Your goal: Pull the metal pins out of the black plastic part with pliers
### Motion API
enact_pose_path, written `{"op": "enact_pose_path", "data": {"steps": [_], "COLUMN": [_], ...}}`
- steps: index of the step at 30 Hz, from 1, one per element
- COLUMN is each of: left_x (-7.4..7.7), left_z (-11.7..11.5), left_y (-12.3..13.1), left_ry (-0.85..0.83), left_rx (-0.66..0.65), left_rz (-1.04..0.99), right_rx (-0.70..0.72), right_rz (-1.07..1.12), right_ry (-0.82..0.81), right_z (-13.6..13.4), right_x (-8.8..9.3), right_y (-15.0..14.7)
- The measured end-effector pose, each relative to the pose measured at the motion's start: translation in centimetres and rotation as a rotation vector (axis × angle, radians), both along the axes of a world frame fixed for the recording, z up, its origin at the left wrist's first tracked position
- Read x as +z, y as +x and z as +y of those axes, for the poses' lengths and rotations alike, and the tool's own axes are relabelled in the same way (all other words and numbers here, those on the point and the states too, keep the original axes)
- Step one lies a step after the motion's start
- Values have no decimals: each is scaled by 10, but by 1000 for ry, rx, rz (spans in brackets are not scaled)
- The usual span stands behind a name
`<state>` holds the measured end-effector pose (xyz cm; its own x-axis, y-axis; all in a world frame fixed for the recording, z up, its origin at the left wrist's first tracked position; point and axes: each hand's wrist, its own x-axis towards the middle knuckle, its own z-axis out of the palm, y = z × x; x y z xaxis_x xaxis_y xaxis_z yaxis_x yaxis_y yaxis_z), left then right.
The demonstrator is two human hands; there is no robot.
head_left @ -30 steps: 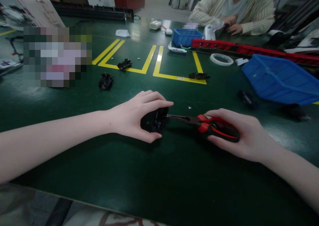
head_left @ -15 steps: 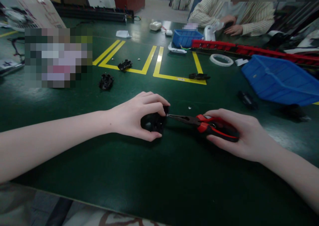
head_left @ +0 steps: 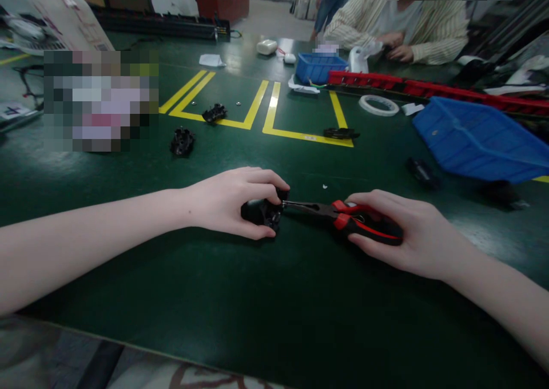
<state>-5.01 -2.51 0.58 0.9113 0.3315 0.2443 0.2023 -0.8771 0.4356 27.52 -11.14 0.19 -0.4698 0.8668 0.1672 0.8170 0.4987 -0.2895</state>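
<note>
My left hand (head_left: 229,200) is closed over a small black plastic part (head_left: 257,213) and presses it to the green table (head_left: 257,303). My right hand (head_left: 407,234) grips the red-and-black handles of long-nose pliers (head_left: 343,213). The thin jaws of the pliers point left and reach into the black part's right side, just under my left fingertips. Most of the part is hidden by my fingers.
Two loose black parts (head_left: 182,142) (head_left: 214,113) lie far left, another (head_left: 341,133) on the yellow floor-tape lines, one more (head_left: 422,170) by a large blue bin (head_left: 476,140). A small blue bin (head_left: 319,67), tape roll (head_left: 378,104) and red rails (head_left: 412,86) sit further back. A person in a striped shirt (head_left: 403,28) works opposite.
My left fingers have curled down tighter over the black part. Both hands, the part and the pliers have shifted slightly left and lower on the table.
</note>
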Motion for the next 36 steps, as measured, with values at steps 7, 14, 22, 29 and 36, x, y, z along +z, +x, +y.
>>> {"op": "enact_pose_path", "data": {"steps": [7, 14, 22, 29, 36], "left_x": [1, -1, 0, 0, -6], "left_z": [-1, 1, 1, 7, 9], "left_y": [0, -1, -3, -11, -13], "left_ry": [-45, -30, -116, -143, -96], "left_rx": [35, 9, 51, 30, 76], "left_rz": [-14, 13, 36, 83, 99], "right_rx": [6, -16, -10, 254, 424], "right_rz": [-26, -110, -186, -117, -178], "right_ry": [54, 102, 118, 357, 443], "right_z": [2, 7, 14, 13, 31], "right_x": [-3, 2, 13, 13, 5], "right_y": [1, 4, 13, -36, -81]}}
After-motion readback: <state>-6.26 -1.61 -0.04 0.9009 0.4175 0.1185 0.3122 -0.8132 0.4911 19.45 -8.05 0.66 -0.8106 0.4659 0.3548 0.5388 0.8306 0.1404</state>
